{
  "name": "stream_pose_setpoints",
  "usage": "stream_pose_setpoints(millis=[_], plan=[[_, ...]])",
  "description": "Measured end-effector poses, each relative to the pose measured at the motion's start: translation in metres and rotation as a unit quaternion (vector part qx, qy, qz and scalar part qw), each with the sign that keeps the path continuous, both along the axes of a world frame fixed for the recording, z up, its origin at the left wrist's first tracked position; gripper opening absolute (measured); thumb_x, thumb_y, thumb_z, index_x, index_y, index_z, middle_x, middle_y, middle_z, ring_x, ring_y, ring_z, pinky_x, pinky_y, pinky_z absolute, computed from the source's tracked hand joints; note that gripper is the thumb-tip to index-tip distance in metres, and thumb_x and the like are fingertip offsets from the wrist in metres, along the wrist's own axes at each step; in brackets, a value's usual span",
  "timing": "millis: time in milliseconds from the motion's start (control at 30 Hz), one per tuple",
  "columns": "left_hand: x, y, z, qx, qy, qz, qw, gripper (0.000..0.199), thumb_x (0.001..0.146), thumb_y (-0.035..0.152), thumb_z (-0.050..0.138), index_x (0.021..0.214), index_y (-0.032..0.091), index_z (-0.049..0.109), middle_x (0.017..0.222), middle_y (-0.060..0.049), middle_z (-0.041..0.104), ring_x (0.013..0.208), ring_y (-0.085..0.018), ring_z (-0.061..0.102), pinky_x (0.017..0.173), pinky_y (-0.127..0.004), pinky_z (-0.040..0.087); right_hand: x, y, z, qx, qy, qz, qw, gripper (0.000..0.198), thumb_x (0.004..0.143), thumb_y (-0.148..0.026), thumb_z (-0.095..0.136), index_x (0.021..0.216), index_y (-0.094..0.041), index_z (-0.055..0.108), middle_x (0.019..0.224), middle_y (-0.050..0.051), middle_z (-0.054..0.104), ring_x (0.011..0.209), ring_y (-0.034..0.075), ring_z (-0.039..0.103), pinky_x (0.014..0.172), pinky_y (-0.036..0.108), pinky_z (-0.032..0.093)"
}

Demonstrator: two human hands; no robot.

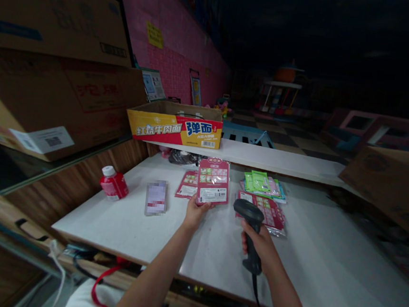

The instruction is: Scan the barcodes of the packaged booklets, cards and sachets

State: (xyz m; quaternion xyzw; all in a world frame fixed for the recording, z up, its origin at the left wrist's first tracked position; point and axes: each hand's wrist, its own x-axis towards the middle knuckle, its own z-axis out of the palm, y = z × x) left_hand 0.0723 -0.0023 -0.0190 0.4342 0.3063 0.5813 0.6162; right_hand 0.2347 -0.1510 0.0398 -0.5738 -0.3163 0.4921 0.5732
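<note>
Packet (213, 179) in red is gripped by the left hand (195, 215) above the bench (325, 245); I see the right hand (261, 242) gripping a scanner (250, 213).

Our left hand (195, 214) holds a pack (213, 180) glossy with clear plastic; our right hand (260, 239) holds a scanner (248, 210) of matt plastic. Beneath both hands we see a smooth, faintly shiny tabletop (213, 252). Left of our left hand: a glossy bottle (115, 185), a wood-grained panel (81, 176), a matt cardboard box (101, 101).

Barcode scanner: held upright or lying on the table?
Held upright. The right hand grips the scanner by its handle, head uppermost, cord trailing from the bottom.
</note>
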Motion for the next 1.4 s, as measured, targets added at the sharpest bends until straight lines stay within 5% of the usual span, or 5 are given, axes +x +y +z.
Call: stream_pose_setpoints(millis=[300, 600, 1000, 1233, 1400], plan=[[0.000, -0.001, 0.002, -0.008, 0.000, 0.000, 1.000, 0.057, 0.050, 0.032, 0.089, 0.098, 0.012, 0.064, 0.093, -0.010, 0.074, 0.082, -0.025, 0.070, 0.077, -0.039, 0.058, 0.065, -0.041, -0.035, 0.001, 0.169, 0.039, 0.985, 0.041, 0.072, -0.053, 0.073, 0.092, -0.020, 0.059, 0.051, -0.006, 0.049, 0.037, 0.008, 0.042, 0.036, 0.019, 0.035], [0.000, 0.000, 0.002, -0.032, -0.025, 0.003, 0.999, 0.053, 0.050, 0.032, 0.089, 0.092, 0.012, 0.065, 0.089, -0.009, 0.074, 0.079, -0.022, 0.070, 0.080, -0.040, 0.057, 0.093, -0.059, -0.063, 0.054, 0.325, 0.014, 0.944, 0.032, 0.076, -0.047, 0.072, 0.086, -0.020, 0.058, 0.054, -0.006, 0.041, 0.040, 0.005, 0.031, 0.036, 0.015, 0.030], [-0.033, 0.034, 0.013, -0.043, -0.054, 0.162, 0.984, 0.040, 0.052, 0.034, 0.084, 0.078, 0.013, 0.062, 0.072, -0.001, 0.067, 0.066, -0.013, 0.064, 0.073, -0.031, 0.056, 0.096, -0.060, -0.060, 0.058, 0.347, 0.027, 0.936, 0.030, 0.077, -0.043, 0.072, 0.087, -0.020, 0.057, 0.056, -0.006, 0.040, 0.042, 0.006, 0.031, 0.037, 0.016, 0.032], [-0.051, 0.032, 0.012, -0.113, 0.105, 0.193, 0.969, 0.033, 0.063, 0.042, 0.075, 0.061, 0.016, 0.055, 0.053, -0.001, 0.060, 0.048, -0.013, 0.056, 0.052, -0.027, 0.049, 0.093, -0.062, -0.057, 0.061, 0.358, 0.013, 0.932, 0.031, 0.074, -0.041, 0.075, 0.087, -0.019, 0.057, 0.056, -0.007, 0.038, 0.042, 0.005, 0.029, 0.037, 0.015, 0.032], [-0.060, 0.012, 0.015, 0.054, 0.404, 0.261, 0.875, 0.034, 0.079, 0.043, 0.059, 0.056, 0.019, 0.054, 0.050, -0.003, 0.056, 0.049, -0.015, 0.051, 0.052, -0.027, 0.038, 0.092, -0.062, -0.056, 0.057, 0.371, 0.004, 0.927, 0.030, 0.073, -0.038, 0.076, 0.085, -0.019, 0.057, 0.056, -0.007, 0.038, 0.042, 0.005, 0.029, 0.038, 0.014, 0.032]])
